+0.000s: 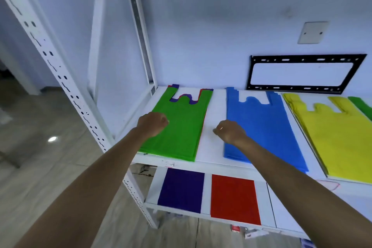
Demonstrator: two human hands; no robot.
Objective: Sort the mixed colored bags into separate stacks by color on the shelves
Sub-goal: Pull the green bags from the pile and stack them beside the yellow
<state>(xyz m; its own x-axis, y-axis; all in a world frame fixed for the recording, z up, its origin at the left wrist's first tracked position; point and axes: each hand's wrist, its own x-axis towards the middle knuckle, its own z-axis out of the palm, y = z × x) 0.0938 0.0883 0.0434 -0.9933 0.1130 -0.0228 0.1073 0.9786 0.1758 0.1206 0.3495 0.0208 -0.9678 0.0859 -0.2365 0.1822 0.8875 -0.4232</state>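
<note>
Bags laid out flat by colour across two shelves

On the upper shelf (213,127), at its left end, a mixed pile (181,127) lies flat with a green bag on top, handles toward the back edge, purple and red edges peeking out around the handles. Just right of it, a blue stack (267,127) lies flat, handles also toward the back, its bottom edge reaching the front edge. Further right sits a yellow stack (330,137), same way round, and a sliver of another green bag (362,106) shows at the far right. On the lower shelf (207,193), a purple stack (181,189) sits at the left, with a red stack (234,199) just beside it, both flat, their tops hidden under the upper shelf.
</note>
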